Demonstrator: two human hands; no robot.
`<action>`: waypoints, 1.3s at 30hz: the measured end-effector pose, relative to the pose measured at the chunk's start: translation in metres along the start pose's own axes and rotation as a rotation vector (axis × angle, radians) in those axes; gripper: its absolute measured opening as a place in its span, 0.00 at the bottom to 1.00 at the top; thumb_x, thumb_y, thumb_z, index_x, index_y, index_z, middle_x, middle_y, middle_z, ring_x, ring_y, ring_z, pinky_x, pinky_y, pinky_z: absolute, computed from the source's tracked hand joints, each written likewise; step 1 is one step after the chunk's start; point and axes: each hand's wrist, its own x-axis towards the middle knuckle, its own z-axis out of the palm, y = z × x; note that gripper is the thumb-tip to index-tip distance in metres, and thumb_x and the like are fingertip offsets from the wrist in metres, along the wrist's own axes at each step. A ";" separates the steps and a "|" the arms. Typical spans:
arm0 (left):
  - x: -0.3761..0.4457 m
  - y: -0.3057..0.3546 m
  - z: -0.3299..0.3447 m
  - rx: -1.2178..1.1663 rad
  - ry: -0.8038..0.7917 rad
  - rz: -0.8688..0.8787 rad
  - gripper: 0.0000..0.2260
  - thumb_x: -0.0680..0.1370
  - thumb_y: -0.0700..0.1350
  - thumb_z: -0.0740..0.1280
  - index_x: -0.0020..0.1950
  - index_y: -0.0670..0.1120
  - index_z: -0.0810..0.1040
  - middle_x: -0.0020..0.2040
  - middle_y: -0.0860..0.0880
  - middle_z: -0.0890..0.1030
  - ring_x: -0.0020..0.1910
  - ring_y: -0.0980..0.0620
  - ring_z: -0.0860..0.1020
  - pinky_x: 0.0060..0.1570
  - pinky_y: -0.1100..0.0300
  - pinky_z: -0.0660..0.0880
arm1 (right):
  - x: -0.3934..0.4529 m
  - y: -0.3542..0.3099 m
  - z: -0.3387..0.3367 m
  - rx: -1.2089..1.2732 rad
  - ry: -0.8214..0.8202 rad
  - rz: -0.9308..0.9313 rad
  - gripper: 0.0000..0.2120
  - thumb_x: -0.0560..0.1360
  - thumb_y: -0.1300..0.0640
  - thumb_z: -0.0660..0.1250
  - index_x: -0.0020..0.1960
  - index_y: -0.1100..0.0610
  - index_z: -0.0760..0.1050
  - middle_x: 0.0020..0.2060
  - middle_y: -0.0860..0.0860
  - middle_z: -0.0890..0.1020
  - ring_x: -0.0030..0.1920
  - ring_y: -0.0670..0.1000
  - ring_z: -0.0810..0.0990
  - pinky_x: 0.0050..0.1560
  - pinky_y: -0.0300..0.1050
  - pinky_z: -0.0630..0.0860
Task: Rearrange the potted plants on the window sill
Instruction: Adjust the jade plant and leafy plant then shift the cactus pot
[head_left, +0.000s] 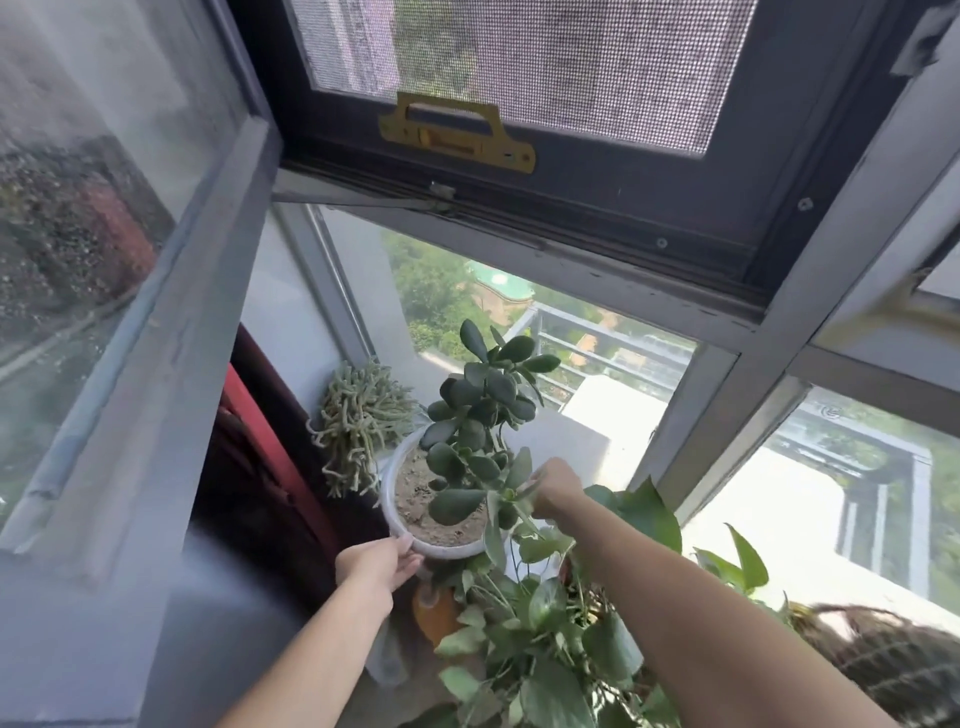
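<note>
Two hands meet at one white pot (397, 525) holding a jade plant (480, 410), at the left end of the window sill (563, 441). The left hand (376, 564) curls its fingers (408, 545) over the near rim; the right hand (553, 488) reaches in at the far side among the leaves — whether it grips cannot be told. One trailing succulent (361, 421) sits just behind in the corner — one pothos (550, 623) and one orange pot (434, 613) crowd the near side.
</note>
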 end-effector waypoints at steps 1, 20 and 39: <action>-0.001 -0.002 0.001 -0.017 -0.004 -0.008 0.05 0.72 0.29 0.70 0.37 0.33 0.77 0.33 0.38 0.79 0.18 0.51 0.77 0.19 0.64 0.77 | 0.001 0.000 -0.002 -0.008 -0.002 -0.016 0.09 0.71 0.73 0.66 0.47 0.64 0.81 0.38 0.56 0.76 0.36 0.52 0.76 0.35 0.41 0.73; -0.021 -0.013 0.018 -0.187 -0.073 -0.137 0.02 0.73 0.27 0.68 0.42 0.29 0.75 0.25 0.37 0.80 0.26 0.43 0.81 0.22 0.59 0.79 | 0.009 -0.005 -0.021 -0.013 -0.022 -0.118 0.12 0.76 0.71 0.61 0.35 0.63 0.74 0.28 0.53 0.71 0.29 0.50 0.69 0.27 0.38 0.65; -0.008 0.001 0.002 0.000 -0.110 -0.097 0.06 0.71 0.26 0.69 0.40 0.34 0.75 0.36 0.36 0.80 0.34 0.43 0.80 0.20 0.59 0.78 | -0.043 -0.046 -0.071 0.660 -0.283 -0.133 0.20 0.80 0.45 0.55 0.59 0.57 0.77 0.53 0.54 0.80 0.52 0.54 0.73 0.55 0.52 0.68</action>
